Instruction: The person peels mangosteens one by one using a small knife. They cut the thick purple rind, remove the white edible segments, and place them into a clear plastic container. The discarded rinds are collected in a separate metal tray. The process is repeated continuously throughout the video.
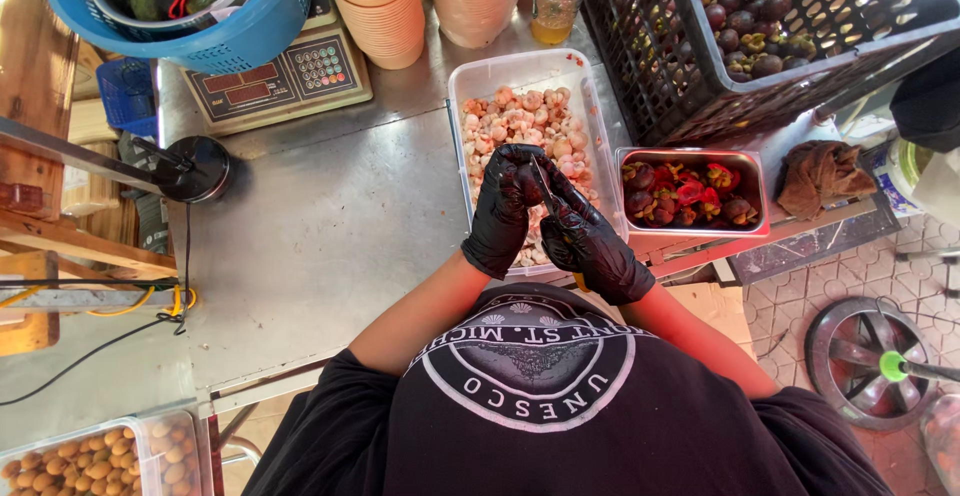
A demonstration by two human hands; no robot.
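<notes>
Holding a knife [545,188] — 2 gloved hands: left hand [505,208], right hand [590,241].

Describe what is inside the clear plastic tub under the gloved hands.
The clear plastic tub holds pale pinkish-white peeled fruit pieces. The left hand and right hand cover its near part, so the contents there are hidden.

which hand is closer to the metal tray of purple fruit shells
The right hand. It sits over the clear tub's near corner, just beside the metal tray. The left hand is on the far side of it, over the peeled fruit.
</notes>
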